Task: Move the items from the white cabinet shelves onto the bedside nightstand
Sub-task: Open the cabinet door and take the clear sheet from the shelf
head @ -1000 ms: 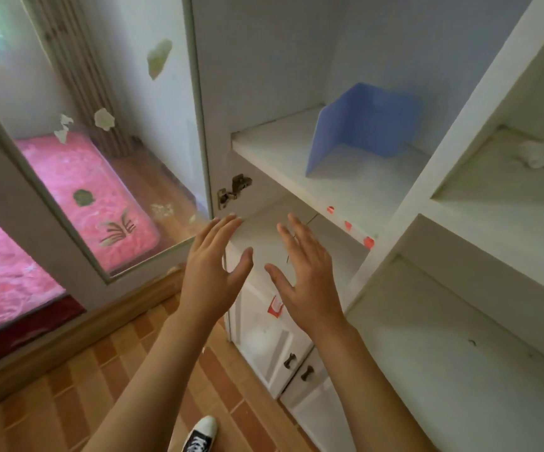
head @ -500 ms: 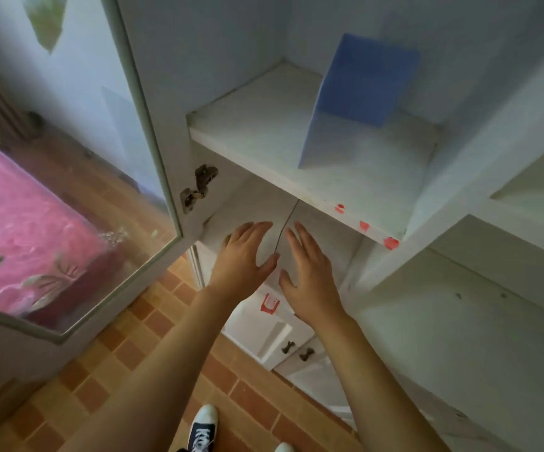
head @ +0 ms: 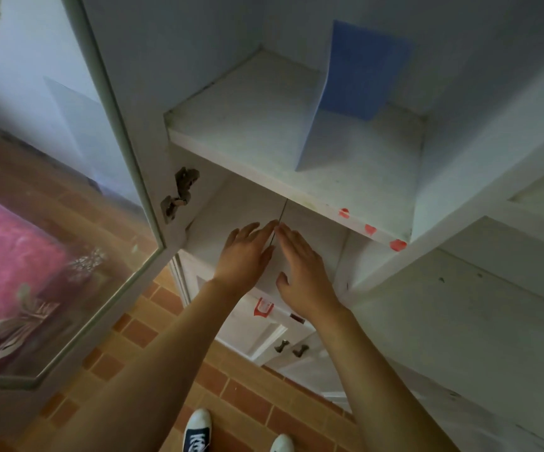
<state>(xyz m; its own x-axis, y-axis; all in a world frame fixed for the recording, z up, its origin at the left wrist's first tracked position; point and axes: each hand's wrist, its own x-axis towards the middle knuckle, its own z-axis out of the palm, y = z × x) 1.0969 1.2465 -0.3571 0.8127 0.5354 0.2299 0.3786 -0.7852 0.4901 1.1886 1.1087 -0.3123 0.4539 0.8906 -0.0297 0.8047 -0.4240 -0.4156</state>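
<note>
Left hand: my left hand (head: 243, 256) is flat, fingers straight and together, holding nothing; it reaches into the lower shelf (head: 231, 203) of the white cabinet (head: 460, 305), though I cannot tell if the palm touches the board.
Right hand: my right hand (head: 303, 272) is just as flat and empty, thumb spread a little, fingertips almost meeting those of the left at a dark seam (head: 282, 210) in the shelf board.
Item to move: the only thing I can see on the shelves is a blue folder (head: 345, 102), standing open like a tent on the upper shelf (head: 248, 125).
Where it lies from my hands: up and to the right, one shelf above, well apart from both; the shelf's front edge, with its red marks (head: 370, 229), sits between.
Long axis: its near flap runs from the front of the shelf back towards the rear wall.
Nearer hand: the right, I judge, since the folder is on that side.
Next move as I read it: pull both hands out from under the upper board, then lift the right to the folder's near edge.
Nightstand: not in view; only the glass door (head: 68, 223) and the tiled floor (head: 133, 353) to my left.
</note>
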